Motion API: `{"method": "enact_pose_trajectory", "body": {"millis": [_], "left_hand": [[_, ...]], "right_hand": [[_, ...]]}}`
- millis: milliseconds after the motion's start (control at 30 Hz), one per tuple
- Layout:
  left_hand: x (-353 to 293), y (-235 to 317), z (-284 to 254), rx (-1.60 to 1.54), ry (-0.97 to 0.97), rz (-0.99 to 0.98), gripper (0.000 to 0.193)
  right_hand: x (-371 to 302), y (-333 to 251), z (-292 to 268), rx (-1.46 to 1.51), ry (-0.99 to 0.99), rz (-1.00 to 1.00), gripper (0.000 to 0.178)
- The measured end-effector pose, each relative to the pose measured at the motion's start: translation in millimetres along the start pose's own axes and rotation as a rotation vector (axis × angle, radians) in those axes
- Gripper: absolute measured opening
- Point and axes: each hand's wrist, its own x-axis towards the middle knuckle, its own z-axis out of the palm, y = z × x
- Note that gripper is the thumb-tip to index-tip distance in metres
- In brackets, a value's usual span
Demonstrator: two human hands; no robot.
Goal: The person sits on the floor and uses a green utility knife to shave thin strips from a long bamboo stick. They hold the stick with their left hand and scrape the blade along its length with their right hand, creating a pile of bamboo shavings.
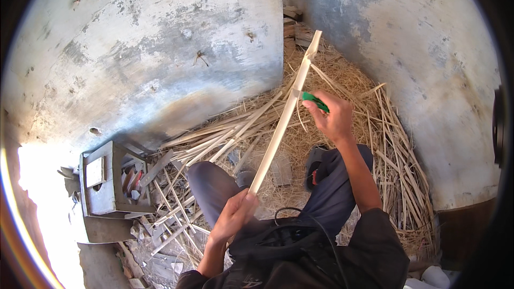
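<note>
A long, pale bamboo strip (277, 138) slants up and away from my lap, with a joint near its far end. My left hand (234, 215) is closed round the near end, slightly blurred. In my right hand (334, 116) is a knife (315, 101) with a green handle. Its small blade lies across the strip, in the upper part. A thin curl of shaving (303, 119) hangs beside the strip below the blade. My knees are bent on either side of the strip.
Loose split strips (399, 168) lie along the right wall, and more strips (230, 131) lie to the left over pale shavings (342, 67). A wooden box (110, 187) with small items inside stands at the left. Worn plaster walls (176, 37) meet beyond the pile.
</note>
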Motion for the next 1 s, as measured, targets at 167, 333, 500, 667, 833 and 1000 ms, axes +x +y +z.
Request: {"method": "enact_pose_trajectory", "body": {"millis": [167, 333, 500, 667, 833, 1000], "left_hand": [[-6, -2, -2, 0.011, 0.007, -0.008, 0.032], [-17, -9, -7, -0.023, 0.004, -0.108, 0.032], [-15, -11, -18, 0.075, -0.009, -0.083, 0.035], [-12, -13, -20, 0.124, 0.037, -0.018, 0.037], [4, -10, -12, 0.151, 0.096, 0.06, 0.036], [17, 16, -7, 0.021, 0.122, 0.026, 0.04]], "right_hand": [[-2, -1, 5, -0.008, 0.077, 0.001, 0.042], [11, 13, -3, -0.096, 0.109, 0.088, 0.046], [10, 25, -2, 0.2, -0.042, 0.187, 0.047], [11, 25, -15, 0.991, -0.468, 0.632, 0.049], [-5, 6, 9, 0.754, -0.241, 0.335, 0.045], [-25, -24, 19, 0.484, -0.184, 0.014, 0.038]]}}
